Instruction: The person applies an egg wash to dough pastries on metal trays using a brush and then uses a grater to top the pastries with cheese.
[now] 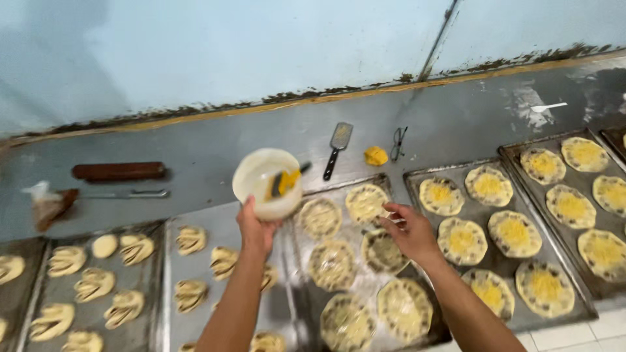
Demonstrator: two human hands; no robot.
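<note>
steel worktop (pixel 215 140), pastry trays (pixel 417 179), pale blue wall (pixel 228 45)

You stand in a bakery's work area: a long steel counter (pixel 261 140) carries metal baking trays (pixel 417 179) filled with rows of unbaked round pastries (pixel 462 240) and shaped dough pieces (pixel 94 285), with a scraper (pixel 338 147) lying nearby.

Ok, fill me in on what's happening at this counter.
A person stands over a steel counter lined with baking trays. The left hand holds up a round white bowl with a yellow-bristled brush resting in it. The right hand hovers, fingers spread, over a metal tray of round flat pastries. The neighbouring trays on the right hold pastries with yellow centres; those on the left hold folded dough pieces.
</note>
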